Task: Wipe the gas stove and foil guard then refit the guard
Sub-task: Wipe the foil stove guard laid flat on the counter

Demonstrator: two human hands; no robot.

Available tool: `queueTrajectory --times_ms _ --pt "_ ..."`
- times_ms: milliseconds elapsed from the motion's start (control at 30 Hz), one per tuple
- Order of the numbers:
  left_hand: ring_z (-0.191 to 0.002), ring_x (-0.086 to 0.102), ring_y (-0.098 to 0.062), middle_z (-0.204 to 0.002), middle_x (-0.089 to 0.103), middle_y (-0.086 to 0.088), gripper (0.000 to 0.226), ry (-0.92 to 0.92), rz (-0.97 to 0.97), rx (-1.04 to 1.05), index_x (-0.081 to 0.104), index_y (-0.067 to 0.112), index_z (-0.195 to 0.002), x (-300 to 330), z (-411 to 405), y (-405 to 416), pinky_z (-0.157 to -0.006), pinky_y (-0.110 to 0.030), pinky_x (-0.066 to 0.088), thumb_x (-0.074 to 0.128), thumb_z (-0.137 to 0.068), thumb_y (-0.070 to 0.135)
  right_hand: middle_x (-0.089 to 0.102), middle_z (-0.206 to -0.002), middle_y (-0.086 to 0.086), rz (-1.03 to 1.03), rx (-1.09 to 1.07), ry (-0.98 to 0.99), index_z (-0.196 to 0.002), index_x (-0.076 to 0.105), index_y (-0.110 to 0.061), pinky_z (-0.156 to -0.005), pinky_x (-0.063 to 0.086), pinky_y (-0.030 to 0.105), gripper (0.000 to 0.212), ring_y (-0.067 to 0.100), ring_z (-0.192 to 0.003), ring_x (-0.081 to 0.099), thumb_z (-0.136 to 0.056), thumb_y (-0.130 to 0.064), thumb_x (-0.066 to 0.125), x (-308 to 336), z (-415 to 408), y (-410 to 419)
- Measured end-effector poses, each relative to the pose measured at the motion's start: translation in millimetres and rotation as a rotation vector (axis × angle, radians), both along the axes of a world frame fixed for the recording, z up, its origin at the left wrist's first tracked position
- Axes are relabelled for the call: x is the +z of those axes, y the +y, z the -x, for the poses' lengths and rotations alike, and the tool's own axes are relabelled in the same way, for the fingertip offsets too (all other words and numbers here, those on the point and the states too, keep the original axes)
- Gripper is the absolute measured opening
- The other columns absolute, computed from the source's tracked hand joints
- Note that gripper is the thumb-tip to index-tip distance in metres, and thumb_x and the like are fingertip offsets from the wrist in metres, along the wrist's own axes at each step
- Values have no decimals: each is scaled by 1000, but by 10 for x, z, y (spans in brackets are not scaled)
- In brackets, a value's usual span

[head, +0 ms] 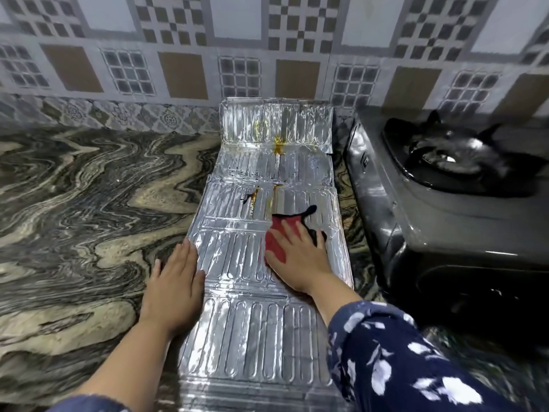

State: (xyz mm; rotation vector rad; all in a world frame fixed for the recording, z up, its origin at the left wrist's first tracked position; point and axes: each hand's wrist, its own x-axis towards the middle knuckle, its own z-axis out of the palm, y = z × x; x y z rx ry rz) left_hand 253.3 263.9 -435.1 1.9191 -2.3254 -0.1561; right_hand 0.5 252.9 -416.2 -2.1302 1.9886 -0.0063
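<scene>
On the desk, foil guard lies flat beside gas stove, unrefitted. Right hand presses red cloth, fingers spread; left hand flat, steadying. Brown stains remain: wiping appears unfinished.

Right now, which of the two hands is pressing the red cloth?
The right hand, with the patterned blue sleeve, presses the red cloth on the foil guard; the left hand rests bare on its edge.

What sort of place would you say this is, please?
Most likely a home kitchen: a gas stove stands on a marbled stone counter against a tiled wall, and a foil guard lies flat for wiping.
</scene>
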Motion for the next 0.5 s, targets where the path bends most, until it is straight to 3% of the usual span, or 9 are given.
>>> queueTrajectory --times_ms 133,233,333,500 --pt "-147 4 -13 -159 2 1 79 1 -35 3 9 14 -151 43 5 52 -118 -42 4 -4 -82 49 -13 -160 -8 -39 -19 21 -149 -2 -40 -111 -15 61 67 18 -146 -17 -89 -69 8 37 49 255" --pt "-147 4 -13 -160 4 1 74 -3 -62 18 11 16 -151 105 16 4 -118 -41 4 10 -83 47 -11 -158 -17 -76 16 38 -146 1 -50 -97 -26 71 74 13 -146 -16 -78 -80 2 121 157 247" --pt "-147 5 -14 -160 4 -2 77 -26 -58 21 12 18 -151 165 26 -132 -118 -40 5 17 -82 51 -6 -158 -20 -63 13 24 -143 9 -56 -98 -19 74 70 8 -147 -10 -78 -81 7 167 313 164" --pt "-148 1 -17 -160 2 -6 68 19 -97 56 12 16 -151 168 179 -481 -118 -42 3 30 -95 51 -5 -158 -23 -33 -58 -8 -141 11 -59 -106 -9 72 64 7 -147 -7 -81 -80 15 114 411 42"
